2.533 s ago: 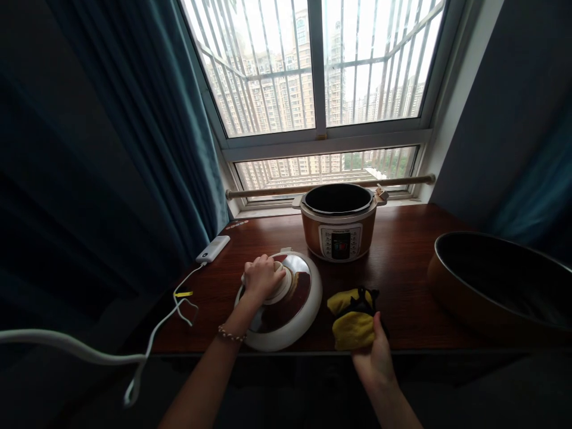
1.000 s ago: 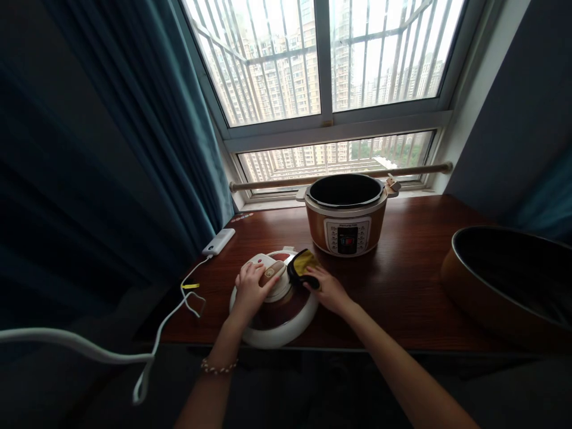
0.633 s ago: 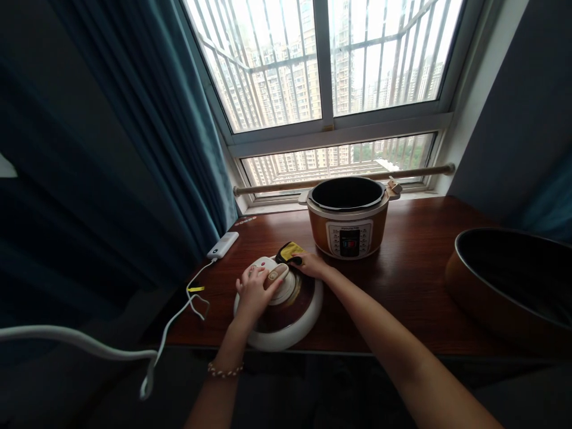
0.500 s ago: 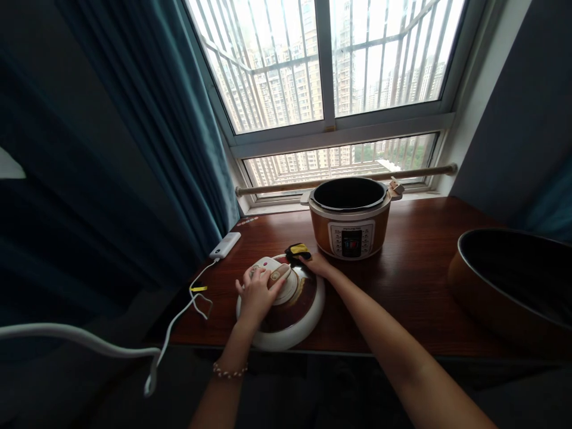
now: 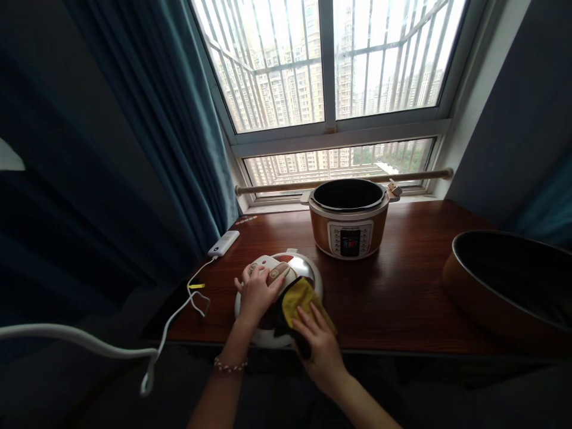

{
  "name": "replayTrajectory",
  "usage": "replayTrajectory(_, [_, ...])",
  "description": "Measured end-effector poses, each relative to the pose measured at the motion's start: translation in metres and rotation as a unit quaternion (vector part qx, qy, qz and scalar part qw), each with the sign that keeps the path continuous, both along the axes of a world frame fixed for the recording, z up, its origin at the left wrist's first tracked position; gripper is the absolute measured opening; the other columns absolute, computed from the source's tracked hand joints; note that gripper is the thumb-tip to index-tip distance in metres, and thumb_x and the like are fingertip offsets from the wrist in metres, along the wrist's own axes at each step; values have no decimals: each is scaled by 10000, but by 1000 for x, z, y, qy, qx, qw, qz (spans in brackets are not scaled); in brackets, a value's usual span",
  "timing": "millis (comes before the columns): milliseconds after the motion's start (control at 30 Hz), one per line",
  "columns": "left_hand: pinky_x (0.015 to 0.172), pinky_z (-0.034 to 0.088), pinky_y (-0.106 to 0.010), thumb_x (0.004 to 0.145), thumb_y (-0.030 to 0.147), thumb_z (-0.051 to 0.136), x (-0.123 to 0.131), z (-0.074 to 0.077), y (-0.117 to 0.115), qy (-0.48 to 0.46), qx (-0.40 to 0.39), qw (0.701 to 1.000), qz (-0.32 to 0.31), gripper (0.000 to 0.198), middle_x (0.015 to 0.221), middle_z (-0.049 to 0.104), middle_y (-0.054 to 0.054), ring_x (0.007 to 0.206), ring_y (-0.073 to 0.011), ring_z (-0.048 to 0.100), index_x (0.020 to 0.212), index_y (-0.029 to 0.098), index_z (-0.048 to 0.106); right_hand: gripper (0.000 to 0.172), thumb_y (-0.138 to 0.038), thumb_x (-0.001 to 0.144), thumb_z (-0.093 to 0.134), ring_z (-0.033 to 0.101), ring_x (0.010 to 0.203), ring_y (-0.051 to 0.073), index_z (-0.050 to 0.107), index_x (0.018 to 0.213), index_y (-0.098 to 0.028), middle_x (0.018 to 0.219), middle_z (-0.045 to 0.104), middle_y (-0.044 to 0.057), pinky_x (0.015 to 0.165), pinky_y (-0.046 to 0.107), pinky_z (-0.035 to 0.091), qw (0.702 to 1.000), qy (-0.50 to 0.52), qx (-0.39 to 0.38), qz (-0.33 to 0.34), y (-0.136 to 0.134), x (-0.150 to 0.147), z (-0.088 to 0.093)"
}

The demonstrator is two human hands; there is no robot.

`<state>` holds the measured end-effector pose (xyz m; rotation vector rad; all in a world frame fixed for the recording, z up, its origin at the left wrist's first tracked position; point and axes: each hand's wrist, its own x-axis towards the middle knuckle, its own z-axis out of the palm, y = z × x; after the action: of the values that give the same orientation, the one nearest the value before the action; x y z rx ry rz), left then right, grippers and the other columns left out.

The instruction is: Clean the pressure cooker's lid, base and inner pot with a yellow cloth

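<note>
Right hand (image 5: 319, 345) presses cloth (image 5: 298, 296) flat at lid's (image 5: 309, 267) 5 o'clock, no longer 12; left hand (image 5: 257, 292) clamps handle (image 5: 277, 273); wipe looks half round.

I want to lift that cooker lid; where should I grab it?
Grip the lid by the raised cream handle at its middle, fingers coming down from above: it lies flat, handle up, and the left hand rests there.
</note>
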<state>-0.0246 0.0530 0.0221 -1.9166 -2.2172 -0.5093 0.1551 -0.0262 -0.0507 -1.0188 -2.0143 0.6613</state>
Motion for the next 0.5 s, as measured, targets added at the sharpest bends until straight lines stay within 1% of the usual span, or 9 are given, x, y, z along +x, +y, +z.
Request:
replayTrajectory(33, [966,199,-612,782,521,497,-1,-1,1,-3,1,1000,1,391,1247,533,-99,1237,-350,278,986,223,646,447,-350,823,501,176,1360,250,510,1262,-265,1399,394,-12,1084,440,247,999,-15,14,27,-10,-8,-1])
replayTrajectory(100, [978,208,-596,774,535,498,-7,-4,5,-24,-14,1000,-3,405,1282,508,-92,1245,-352,278,980,219,646,468,-349,785,541,191,1354,259,520,1245,-264,1398,397,-21,1096,436,218,996,-37,37,77,-21,-23,-2])
replayTrajectory(167, [998,252,-539,780,541,480,-15,-5,7,-69,-42,997,-15,454,1305,486,-98,1241,-332,315,1042,197,619,477,-314,737,578,223,1342,265,544,1211,-271,1386,415,-24,1102,428,194,991,-51,50,111,-21,-35,0])
replayTrajectory(233, [1021,281,-478,799,523,451,-23,-5,1,-115,-35,992,-35,529,1323,461,-124,1246,-304,339,1172,158,536,469,-277,691,604,276,1317,273,580,1159,-269,1340,477,-11,1095,421,198,990,-53,49,123,-16,-43,6])
replayTrajectory(300, [1051,275,-442,825,493,417,-24,-5,-16,-150,31,987,-48,579,1342,429,-141,1271,-278,328,1279,134,424,394,-292,689,613,364,1260,273,626,1082,-270,1235,574,-1,1067,423,241,994,-32,27,102,-9,-49,14])
replayTrajectory(367, [1076,261,-421,858,462,369,-16,-9,-44,-183,126,974,-40,557,1362,395,-131,1295,-254,305,1323,155,356,281,-335,713,610,461,1165,263,672,979,-269,1117,639,15,1005,416,317,998,8,-21,53,-4,-56,22])
replayTrajectory(400, [1080,268,-405,875,438,344,-9,-14,-60,-206,167,964,-22,528,1370,378,-120,1296,-237,311,1334,177,333,227,-346,729,601,501,1110,258,691,918,-260,1069,655,32,966,408,354,998,28,-55,23,-2,-60,25])
replayTrajectory(433, [1086,265,-403,888,413,322,-1,-22,-76,-224,191,956,-3,506,1377,362,-114,1303,-229,306,1344,195,309,196,-350,747,586,530,1060,253,704,862,-244,1033,662,52,931,398,381,995,48,-89,-7,0,-64,28])
replayTrajectory(500, [1106,233,-419,898,378,293,16,-43,-104,-238,185,953,6,473,1402,320,-83,1328,-222,264,1354,255,280,217,-360,776,558,563,988,246,712,794,-209,990,664,84,884,378,410,984,85,-148,-44,5,-71,32])
